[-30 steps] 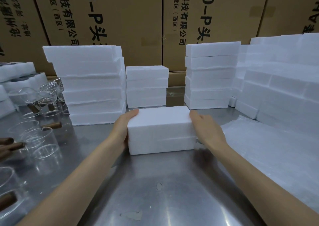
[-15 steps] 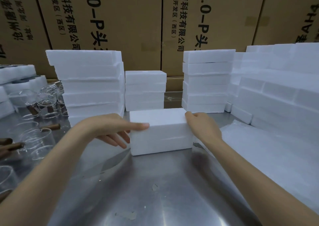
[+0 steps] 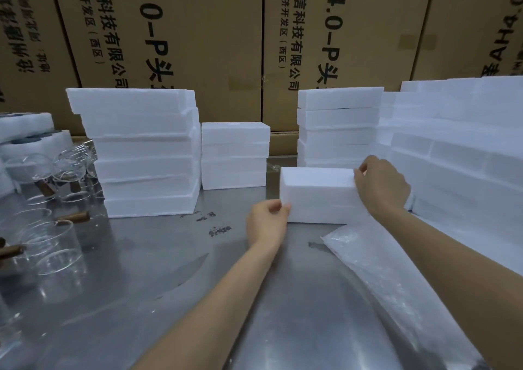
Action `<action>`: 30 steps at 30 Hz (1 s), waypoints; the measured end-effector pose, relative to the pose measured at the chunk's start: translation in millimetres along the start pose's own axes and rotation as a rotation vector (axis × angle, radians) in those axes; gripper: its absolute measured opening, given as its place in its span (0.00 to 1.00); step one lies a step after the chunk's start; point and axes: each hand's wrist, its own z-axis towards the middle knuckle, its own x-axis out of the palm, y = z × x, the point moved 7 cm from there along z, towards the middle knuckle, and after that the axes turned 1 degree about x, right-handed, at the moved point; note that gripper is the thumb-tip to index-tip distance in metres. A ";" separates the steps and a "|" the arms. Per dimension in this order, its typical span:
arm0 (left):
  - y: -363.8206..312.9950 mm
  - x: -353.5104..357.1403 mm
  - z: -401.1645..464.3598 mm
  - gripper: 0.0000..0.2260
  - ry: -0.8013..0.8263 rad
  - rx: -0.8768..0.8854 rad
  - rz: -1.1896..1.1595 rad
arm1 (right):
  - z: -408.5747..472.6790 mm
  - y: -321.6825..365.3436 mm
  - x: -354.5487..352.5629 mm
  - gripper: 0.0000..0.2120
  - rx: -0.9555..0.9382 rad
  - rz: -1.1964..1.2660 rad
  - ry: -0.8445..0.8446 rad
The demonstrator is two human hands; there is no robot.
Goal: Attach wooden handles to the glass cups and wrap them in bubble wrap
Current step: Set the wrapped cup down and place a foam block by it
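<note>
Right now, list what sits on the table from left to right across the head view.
Glass cups with wooden handles → tall foam stack → short foam stack → left hand → foam block → right hand → big foam pile.

Steel table (image 3: 158, 284), wall of printed cardboard cartons (image 3: 198, 44) behind, dim light, prob. a warehouse

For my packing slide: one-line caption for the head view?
Both hands, left hand and right hand, grip a white foam block on the steel table beside bubble wrap.
</note>
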 end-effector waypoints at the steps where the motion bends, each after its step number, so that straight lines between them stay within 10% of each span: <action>1: -0.6 5.9 0.7 0.12 -0.028 0.003 0.002 | 1.7 -0.2 -0.4 0.11 -0.060 -0.031 -0.020; 15: -16.6 79.3 9.7 0.16 0.334 0.183 0.160 | 11.4 -33.7 16.5 0.20 -0.080 -0.229 0.003; 30: -13.2 78.4 2.8 0.23 0.384 0.203 0.226 | 2.5 -41.3 19.5 0.19 -0.026 -0.121 0.132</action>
